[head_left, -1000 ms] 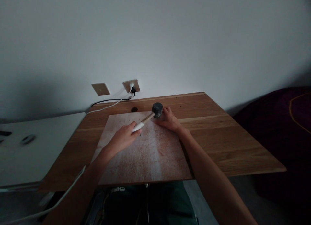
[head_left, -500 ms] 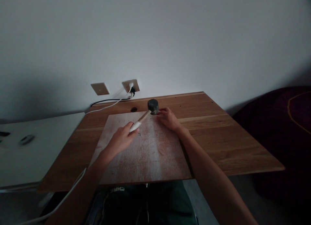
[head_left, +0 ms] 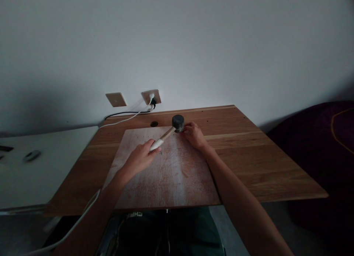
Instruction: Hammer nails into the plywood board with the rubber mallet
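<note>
My left hand (head_left: 142, 154) is wrapped round the pale handle of a mallet (head_left: 178, 123) with a thick dark head. The mallet slants away to the right, its head over the far edge of a worn, whitish-brown board (head_left: 166, 178). My right hand (head_left: 194, 135) rests at the board's far right part, fingers drawn together right beside the mallet head. Whatever those fingertips may pinch is hidden behind the head. A small dark bit (head_left: 161, 153) lies on the board by my left fingers, too small to name.
The board lies on a wooden table (head_left: 249, 156) pushed against the wall. A wall socket (head_left: 151, 97) with plugs feeds white and black cables at the back. On the left stands a white table (head_left: 30, 186) bearing a computer mouse (head_left: 32, 155). A dark purple beanbag-like shape (head_left: 309, 127) is at right.
The view has shifted slightly. The mallet head sits a touch lower and closer to my right fingers; both hands keep their grip and place.
</note>
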`<state>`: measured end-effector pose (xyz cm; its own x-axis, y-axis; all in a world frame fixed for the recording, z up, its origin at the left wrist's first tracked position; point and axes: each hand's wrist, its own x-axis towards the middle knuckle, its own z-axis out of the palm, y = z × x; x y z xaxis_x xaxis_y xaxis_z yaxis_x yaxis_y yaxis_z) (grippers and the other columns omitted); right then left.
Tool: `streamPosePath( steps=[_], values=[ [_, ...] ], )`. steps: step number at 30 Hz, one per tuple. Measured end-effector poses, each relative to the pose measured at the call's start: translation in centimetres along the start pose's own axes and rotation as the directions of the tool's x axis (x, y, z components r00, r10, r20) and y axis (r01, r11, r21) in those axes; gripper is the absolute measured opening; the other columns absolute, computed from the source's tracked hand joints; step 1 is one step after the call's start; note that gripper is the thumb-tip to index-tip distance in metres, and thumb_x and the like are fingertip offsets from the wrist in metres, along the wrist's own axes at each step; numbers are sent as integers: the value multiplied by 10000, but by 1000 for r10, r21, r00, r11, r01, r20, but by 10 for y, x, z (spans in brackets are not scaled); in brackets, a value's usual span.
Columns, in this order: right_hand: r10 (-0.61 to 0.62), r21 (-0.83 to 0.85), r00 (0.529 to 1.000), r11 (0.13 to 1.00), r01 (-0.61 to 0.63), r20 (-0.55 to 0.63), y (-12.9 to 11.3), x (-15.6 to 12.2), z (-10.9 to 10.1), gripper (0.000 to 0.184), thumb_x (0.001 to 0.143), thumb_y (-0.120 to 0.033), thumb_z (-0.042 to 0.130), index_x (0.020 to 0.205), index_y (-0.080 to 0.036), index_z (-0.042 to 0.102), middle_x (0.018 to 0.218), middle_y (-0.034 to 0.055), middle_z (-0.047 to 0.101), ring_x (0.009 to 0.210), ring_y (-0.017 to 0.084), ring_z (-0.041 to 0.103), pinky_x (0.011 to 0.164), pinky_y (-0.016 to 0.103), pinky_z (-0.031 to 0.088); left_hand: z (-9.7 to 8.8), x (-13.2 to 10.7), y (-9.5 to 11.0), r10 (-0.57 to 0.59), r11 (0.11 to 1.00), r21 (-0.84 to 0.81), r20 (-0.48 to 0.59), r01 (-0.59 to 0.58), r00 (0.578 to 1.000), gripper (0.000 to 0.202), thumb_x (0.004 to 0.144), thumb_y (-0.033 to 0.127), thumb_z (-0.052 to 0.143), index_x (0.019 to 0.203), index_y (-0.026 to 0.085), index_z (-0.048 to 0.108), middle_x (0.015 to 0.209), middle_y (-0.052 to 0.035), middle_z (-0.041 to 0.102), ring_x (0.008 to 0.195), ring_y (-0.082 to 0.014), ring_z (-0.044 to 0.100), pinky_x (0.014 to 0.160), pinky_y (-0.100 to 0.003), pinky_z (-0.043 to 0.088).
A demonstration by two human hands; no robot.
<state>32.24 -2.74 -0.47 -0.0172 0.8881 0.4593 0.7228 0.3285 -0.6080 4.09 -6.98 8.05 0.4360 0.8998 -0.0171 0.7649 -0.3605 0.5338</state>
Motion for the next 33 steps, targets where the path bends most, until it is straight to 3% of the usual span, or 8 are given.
streamPosePath(
  steps=[10,15,20,29,33],
  values=[
    [28,-41,999,999,-28,-18,-1,-2,5,95,878,-263,729,953,-215,764,1128,108,643,1075,270,624,1000,416,503,-2,4,5,-10,999,40,24,9,1000,219,924,446,506,829,248,498,686,5,558,660,-202,581,614,-300,323],
    [76,-31,997,997,-77,-34,2,-3,6,584,710,-403,887,1216,-230,652,1219,124,616,1141,332,599,1015,492,506,-5,8,9,6,999,47,25,-8,1000,206,924,450,504,874,251,512,751,-13,605,731,-221,619,637,-303,346],
    [90,42,996,995,-89,-27,3,-2,4,734,681,-460,898,1300,-239,571,1220,113,597,1129,323,605,992,482,520,-3,10,10,12,998,64,92,-18,996,199,914,429,519,835,246,519,707,0,594,687,-211,614,616,-297,343],
    [106,-29,994,994,-105,37,-4,-3,-1,658,693,-443,881,1244,-223,595,1243,137,605,1151,346,604,1009,511,505,-3,9,6,12,999,-44,49,-10,999,243,925,472,509,846,244,537,714,3,602,705,-206,608,636,-300,364],
    [108,-52,994,993,-107,32,-5,-2,0,641,690,-444,878,1228,-229,604,1230,131,618,1133,340,612,981,499,511,-3,10,5,6,1000,-20,66,-5,998,240,921,467,514,837,244,537,705,7,588,685,-202,601,623,-299,354]
  ],
)
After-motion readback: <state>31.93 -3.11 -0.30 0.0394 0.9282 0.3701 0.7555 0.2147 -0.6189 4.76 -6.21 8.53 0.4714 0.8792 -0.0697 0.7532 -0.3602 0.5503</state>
